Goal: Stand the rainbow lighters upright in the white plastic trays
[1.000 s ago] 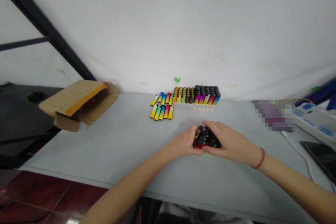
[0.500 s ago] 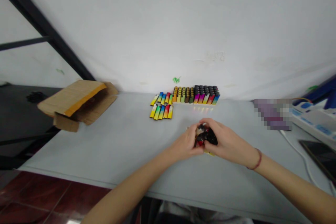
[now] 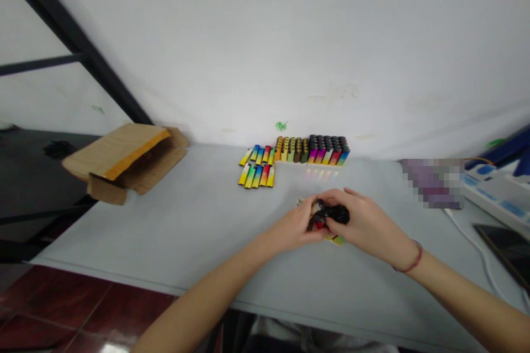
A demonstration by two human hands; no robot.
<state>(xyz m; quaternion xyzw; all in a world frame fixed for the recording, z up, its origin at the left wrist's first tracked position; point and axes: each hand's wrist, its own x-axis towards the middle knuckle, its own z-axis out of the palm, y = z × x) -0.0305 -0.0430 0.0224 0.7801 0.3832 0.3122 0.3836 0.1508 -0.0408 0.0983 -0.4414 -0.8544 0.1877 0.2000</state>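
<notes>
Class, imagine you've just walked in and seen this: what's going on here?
A person is holding a small bunch of black-topped lighters between the left hand and right hand, over a pale grey table. Neat rows of rainbow-coloured lighters sit further back by the wall, and an open cardboard box rests at the table's left end.

The left hand (image 3: 293,226), right hand (image 3: 366,223) and both forearms are bare. The right wrist (image 3: 399,262) carries a single thin dark-red cord bracelet (image 3: 414,260). A pale fabric garment (image 3: 314,337) is visible at the lower frame edge.
</notes>
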